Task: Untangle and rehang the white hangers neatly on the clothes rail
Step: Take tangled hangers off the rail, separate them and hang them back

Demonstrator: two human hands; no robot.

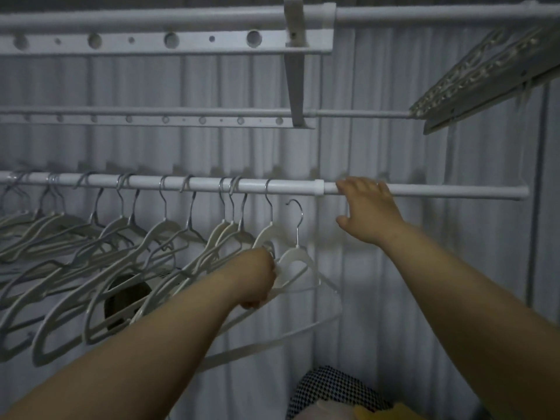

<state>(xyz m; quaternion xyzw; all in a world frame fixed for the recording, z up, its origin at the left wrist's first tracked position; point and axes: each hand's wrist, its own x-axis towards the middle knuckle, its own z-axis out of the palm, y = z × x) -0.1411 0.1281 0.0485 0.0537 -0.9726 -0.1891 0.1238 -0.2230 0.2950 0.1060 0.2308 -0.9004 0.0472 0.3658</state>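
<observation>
A white clothes rail (288,186) runs across the middle of the head view. Several white hangers (121,237) hang from it on the left, crowded and overlapping. My left hand (257,280) is shut on the shoulder of one white hanger (298,259), whose metal hook (295,207) floats free just below the rail, right of the last hung hanger. My right hand (368,207) rests on the rail just right of its white joint collar (319,187), fingers over the top of the bar and thumb spread below it.
Two more rails with perforated strips (169,40) run above, joined by a hanging bracket (295,71). A folded drying rack (485,77) tilts at the upper right. A checked cloth (327,389) lies at the bottom. A pale curtain hangs behind.
</observation>
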